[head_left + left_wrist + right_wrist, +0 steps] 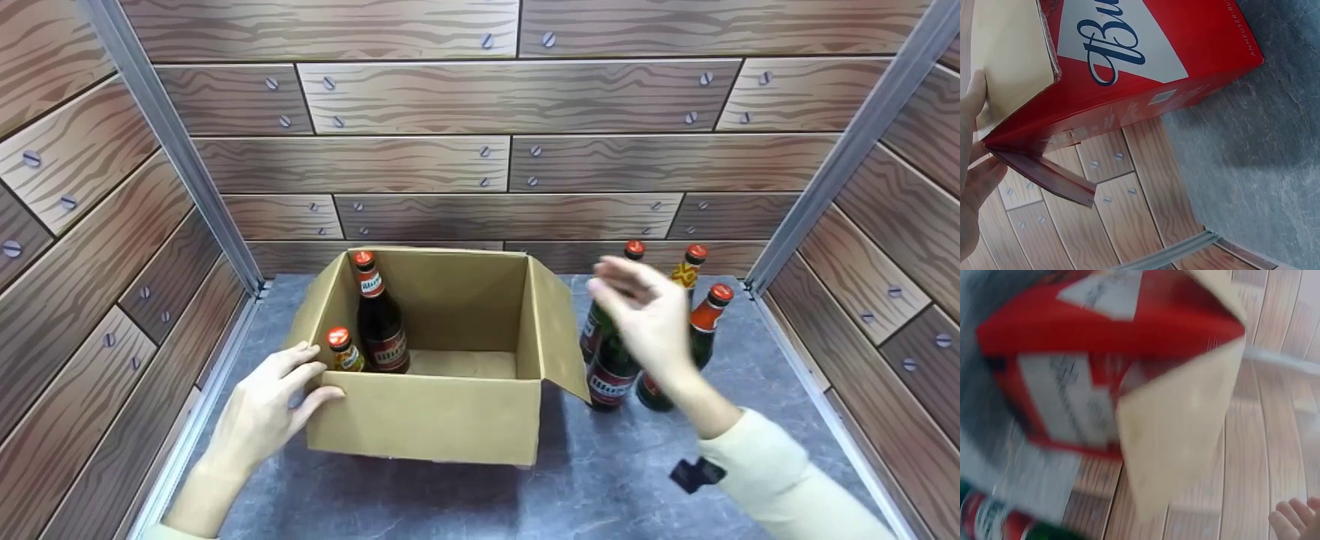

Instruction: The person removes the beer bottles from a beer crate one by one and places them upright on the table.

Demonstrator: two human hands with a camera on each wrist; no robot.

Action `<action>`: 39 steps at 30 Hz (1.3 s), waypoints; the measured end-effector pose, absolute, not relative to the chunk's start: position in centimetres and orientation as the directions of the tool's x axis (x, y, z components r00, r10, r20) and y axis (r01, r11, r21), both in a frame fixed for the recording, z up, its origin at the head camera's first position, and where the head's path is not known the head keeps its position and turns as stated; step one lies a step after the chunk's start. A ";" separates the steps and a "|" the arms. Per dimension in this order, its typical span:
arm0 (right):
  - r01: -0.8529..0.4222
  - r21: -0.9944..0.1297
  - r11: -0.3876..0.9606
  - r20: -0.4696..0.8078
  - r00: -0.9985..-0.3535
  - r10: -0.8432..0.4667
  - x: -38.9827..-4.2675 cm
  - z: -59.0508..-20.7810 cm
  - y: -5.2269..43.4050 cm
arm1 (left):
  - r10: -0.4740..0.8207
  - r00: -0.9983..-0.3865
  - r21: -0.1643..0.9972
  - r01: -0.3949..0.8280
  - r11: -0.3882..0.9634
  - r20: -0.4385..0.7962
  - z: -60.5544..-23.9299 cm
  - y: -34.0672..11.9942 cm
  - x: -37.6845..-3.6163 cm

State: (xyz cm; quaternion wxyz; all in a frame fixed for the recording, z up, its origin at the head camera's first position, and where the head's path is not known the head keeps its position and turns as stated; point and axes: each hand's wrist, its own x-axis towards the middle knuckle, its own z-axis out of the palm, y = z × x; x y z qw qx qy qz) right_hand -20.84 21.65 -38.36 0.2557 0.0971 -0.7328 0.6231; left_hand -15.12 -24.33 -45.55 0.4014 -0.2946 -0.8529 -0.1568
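1. Head view shows a cardboard box (427, 420) standing on the grey stone-like floor (600, 480), near the middle, between wood-pattern walls (480, 165). Its top is open and the flaps stand up; the inside is plain brown. The wrist views show that its outside is red with a white panel and blue letters.
2. Inside the box, in the left part, two bottles stand upright: a tall dark bottle (379, 319) with a red cap, and a shorter bottle (343, 351) just beside it, nearer to the front wall.
3. Right of the box, four more bottles (701, 330) with red caps stand together on the floor, partly hidden behind the right hand.
4. The left hand (266, 409) rests on the front left corner of the box, fingers spread and nearly straight, thumb on the front wall.
5. The right hand (641, 315) is in the air in front of the standing bottles, blurred, fingers loose and open, holding nothing.
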 end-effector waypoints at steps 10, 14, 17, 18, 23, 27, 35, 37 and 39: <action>-0.405 -0.912 0.059 0.400 -0.913 -0.079 -18.6 -39.3 11.8 | 0.335 -0.504 0.064 0.620 0.782 0.796 -45.6 -24.0 -15.1; -0.362 -0.932 0.018 0.355 -0.921 -0.160 -18.3 -40.2 8.3 | 0.321 -0.515 0.084 0.618 0.782 0.795 -45.7 -24.0 -15.1; -0.340 -0.940 0.013 0.331 -0.923 -0.195 -18.3 -40.8 6.0 | 0.323 -0.515 0.082 0.616 0.783 0.794 -45.7 -24.0 -15.1; -0.336 -0.942 0.014 0.326 -0.923 -0.203 -18.3 -40.9 5.4 | 0.325 -0.515 0.078 0.616 0.784 0.793 -45.7 -24.0 -15.1; -0.331 -0.943 0.028 0.317 -0.921 -0.228 -18.7 -41.2 2.7 | 0.326 -0.508 0.074 0.619 0.782 0.797 -45.7 -24.0 -15.0; -0.328 -0.942 0.070 0.300 -0.919 -0.255 -19.5 -41.4 1.1 | 0.316 -0.516 0.092 0.619 0.780 0.796 -45.7 -24.0 -15.0; -0.334 -0.918 0.215 0.256 -0.911 -0.323 -21.4 -41.4 -1.4 | 0.320 -0.519 0.091 0.620 0.779 0.792 -45.8 -24.0 -15.1; -0.330 -0.915 0.234 0.236 -0.906 -0.353 -21.8 -41.4 -2.0 | 0.323 -0.521 0.089 0.618 0.781 0.790 -45.7 -24.0 -15.1; -0.325 -0.913 0.246 0.215 -0.897 -0.387 -22.1 -41.3 -2.5 | 0.321 -0.524 0.088 0.613 0.785 0.789 -45.8 -24.1 -15.1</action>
